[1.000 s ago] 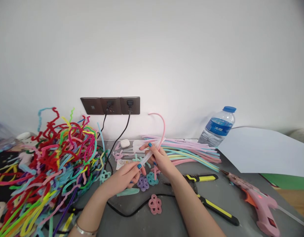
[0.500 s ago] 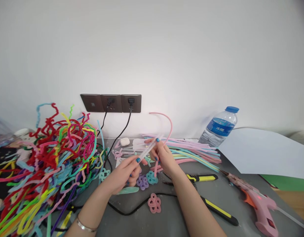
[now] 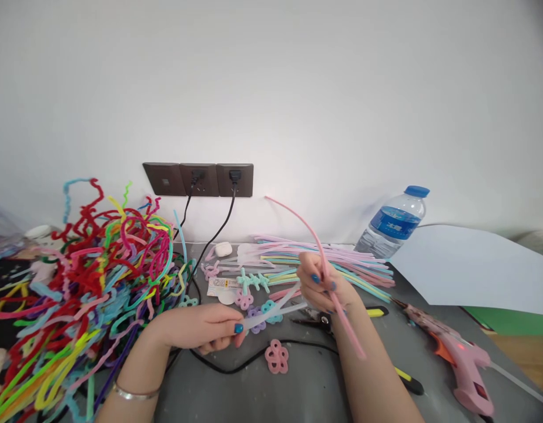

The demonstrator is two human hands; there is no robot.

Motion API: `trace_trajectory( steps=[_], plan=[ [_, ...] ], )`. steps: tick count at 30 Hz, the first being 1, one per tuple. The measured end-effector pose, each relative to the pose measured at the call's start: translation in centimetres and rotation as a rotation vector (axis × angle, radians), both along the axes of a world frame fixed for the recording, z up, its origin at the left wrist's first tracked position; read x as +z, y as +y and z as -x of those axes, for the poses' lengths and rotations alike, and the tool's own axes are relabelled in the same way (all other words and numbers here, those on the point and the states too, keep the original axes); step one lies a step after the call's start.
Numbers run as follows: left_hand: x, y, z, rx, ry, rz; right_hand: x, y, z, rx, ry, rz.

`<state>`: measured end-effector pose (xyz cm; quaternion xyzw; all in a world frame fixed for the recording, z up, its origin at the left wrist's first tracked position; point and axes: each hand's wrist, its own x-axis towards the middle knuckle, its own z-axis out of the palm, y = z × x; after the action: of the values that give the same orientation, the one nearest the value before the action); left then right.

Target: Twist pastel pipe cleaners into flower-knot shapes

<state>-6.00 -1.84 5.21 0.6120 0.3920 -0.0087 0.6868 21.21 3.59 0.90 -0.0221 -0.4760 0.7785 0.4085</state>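
My left hand (image 3: 207,326) is closed low over the table, pinching a translucent whitish strip (image 3: 271,314) whose far part splits in two towards the right. My right hand (image 3: 318,285) grips a pink pipe cleaner (image 3: 318,238); its long thin end curves up and left against the wall. The lower end points down across my right forearm. Between the hands lie pipe-cleaner flowers: a blue one (image 3: 270,310), a purple one (image 3: 257,319) and a pink-purple one (image 3: 244,299). Closer to me is a pink flower (image 3: 277,356).
A tangled heap of pipe cleaners (image 3: 99,282) fills the left. Straight pipe cleaners (image 3: 342,261) lie along the wall behind my right hand. Pliers (image 3: 325,322) are partly under my right arm. A pink glue gun (image 3: 456,358), water bottle (image 3: 392,223) and black cable (image 3: 230,371) are around.
My hands have moved apart, the left down and the right to the right with the pink pipe cleaner. The whitish strip has left the right hand and stays in the left.
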Motion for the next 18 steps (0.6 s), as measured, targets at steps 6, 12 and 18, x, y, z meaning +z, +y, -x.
trace_trajectory(
  steps=[6,12,18],
  plan=[
    [0.8,0.0,0.4,-0.199,-0.079,-0.020,-0.3,0.4,0.1,0.077,0.396,-0.051],
    [-1.0,-0.2,-2.7,-0.149,-0.160,0.127,-0.2,-1.0,4.9,0.192,-0.275,-0.025],
    [-1.2,-0.3,-3.5,-0.100,-0.222,0.314,-0.1,-1.1,5.9,0.229,-0.417,-0.072]
  ],
)
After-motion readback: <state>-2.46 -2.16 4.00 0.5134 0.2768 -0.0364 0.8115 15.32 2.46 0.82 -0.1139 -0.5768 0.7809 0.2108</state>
